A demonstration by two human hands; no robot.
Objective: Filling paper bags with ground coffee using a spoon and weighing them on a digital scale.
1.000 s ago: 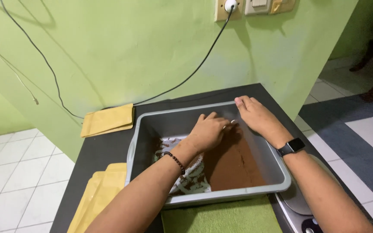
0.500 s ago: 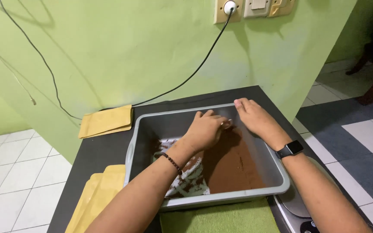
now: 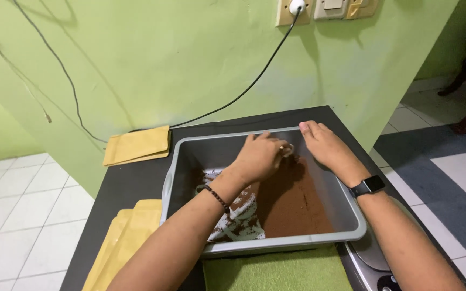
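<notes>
Staying inside the grey tub [image 3: 179, 178], left hand [image 3: 260, 156] fingers seemingly pinching something small; right hand [image 3: 324, 145] fingers together.

1. A grey plastic tub [image 3: 351, 215] sits on a dark surface [image 3: 136, 183] against a green wall.
2. Brown powder [image 3: 292, 205] covers the right part of the tub's floor; white grains [image 3: 241, 218] lie on the left.
3. The left hand [image 3: 260, 156] reaches into the tub, pinching what may be a small metal ring.
4. The right hand [image 3: 324, 145] rests flat at the far rim.
5. Yellow envelopes [image 3: 138, 144] lie left of the tub, a green cloth [image 3: 281, 269] just in front.
</notes>
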